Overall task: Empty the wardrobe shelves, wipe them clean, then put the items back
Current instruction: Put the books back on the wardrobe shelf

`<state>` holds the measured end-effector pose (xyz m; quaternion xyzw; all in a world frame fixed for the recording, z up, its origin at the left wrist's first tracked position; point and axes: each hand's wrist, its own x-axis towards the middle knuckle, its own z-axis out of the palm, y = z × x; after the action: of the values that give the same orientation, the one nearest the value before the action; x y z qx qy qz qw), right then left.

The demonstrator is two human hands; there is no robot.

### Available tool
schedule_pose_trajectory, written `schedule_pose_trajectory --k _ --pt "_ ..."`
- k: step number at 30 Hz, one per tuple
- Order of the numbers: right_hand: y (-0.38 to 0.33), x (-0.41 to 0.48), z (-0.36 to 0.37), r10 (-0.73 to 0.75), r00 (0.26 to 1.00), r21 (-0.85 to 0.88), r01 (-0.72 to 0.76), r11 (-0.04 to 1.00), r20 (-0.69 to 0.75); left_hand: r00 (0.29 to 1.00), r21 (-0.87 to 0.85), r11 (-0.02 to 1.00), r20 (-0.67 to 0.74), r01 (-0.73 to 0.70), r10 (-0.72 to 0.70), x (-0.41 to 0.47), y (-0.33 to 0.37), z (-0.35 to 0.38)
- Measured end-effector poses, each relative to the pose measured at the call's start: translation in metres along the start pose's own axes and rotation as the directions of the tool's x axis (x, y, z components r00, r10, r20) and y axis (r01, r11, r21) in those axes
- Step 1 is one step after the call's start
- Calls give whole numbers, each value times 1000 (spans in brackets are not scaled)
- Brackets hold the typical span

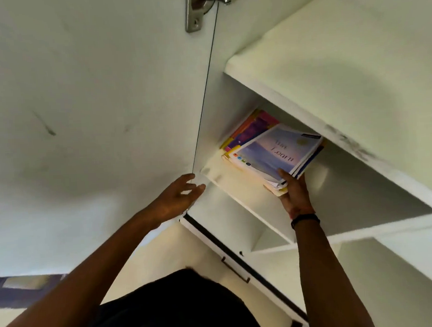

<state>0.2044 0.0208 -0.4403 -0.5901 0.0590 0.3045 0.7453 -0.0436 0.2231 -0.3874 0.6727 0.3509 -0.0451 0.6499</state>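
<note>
Partly hidden books (272, 149), right hand (295, 192) beneath.

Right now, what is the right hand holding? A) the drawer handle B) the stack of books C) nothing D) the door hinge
B: the right hand grips the near end of the stack of books lying on the shelf, thumb on top.

The right hand (296, 193) has its fingers hidden beneath the stack of colourful softcover books (272, 149), whose far end disappears under the white upper shelf board (330, 68). The top cover's lettering is too blurred to read. The silver metal hinge (201, 5) is cut off at the top edge.
</note>
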Motion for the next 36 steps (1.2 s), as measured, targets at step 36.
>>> schedule_pose_trajectory --k 36 --pt "52 116 47 -117 915 -511 -106 853 -386 968 -58 979 -148 195 -202 36 -33 39"
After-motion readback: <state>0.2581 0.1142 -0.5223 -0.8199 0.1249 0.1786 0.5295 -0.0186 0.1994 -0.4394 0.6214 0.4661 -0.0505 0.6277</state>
